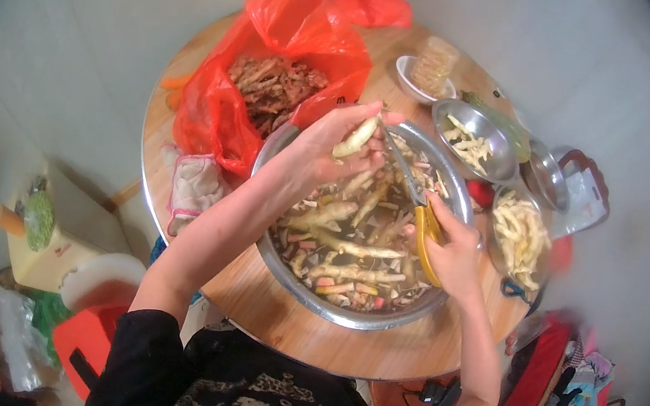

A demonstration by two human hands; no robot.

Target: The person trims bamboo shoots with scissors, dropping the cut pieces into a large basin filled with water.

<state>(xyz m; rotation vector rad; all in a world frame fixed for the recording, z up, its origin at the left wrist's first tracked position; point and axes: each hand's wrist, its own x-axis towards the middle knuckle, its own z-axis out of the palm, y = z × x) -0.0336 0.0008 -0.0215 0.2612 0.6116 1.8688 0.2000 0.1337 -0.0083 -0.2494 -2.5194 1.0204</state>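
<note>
My left hand [341, 140] pinches a pale, knobbly root piece [357, 137], ginger-like in shape, above the far side of a metal basin [350, 318]. Yellow-handled scissors [425, 239] are gripped in my right hand [453, 254]. Their blades point up and left, reaching to the fingertips of my left hand beside the root piece; whether they touch it I cannot tell. Murky water fills the basin below, with several long pale roots [356, 274] and many small cut bits, some pinkish, in it.
Behind the basin, a red plastic bag [213, 106] holds brown, rough root pieces [274, 90]. To the right are a metal bowl [443, 113] with pale cut pieces and a heap of pale roots [520, 236]. A cloth [197, 186] lies at the round table's left edge.
</note>
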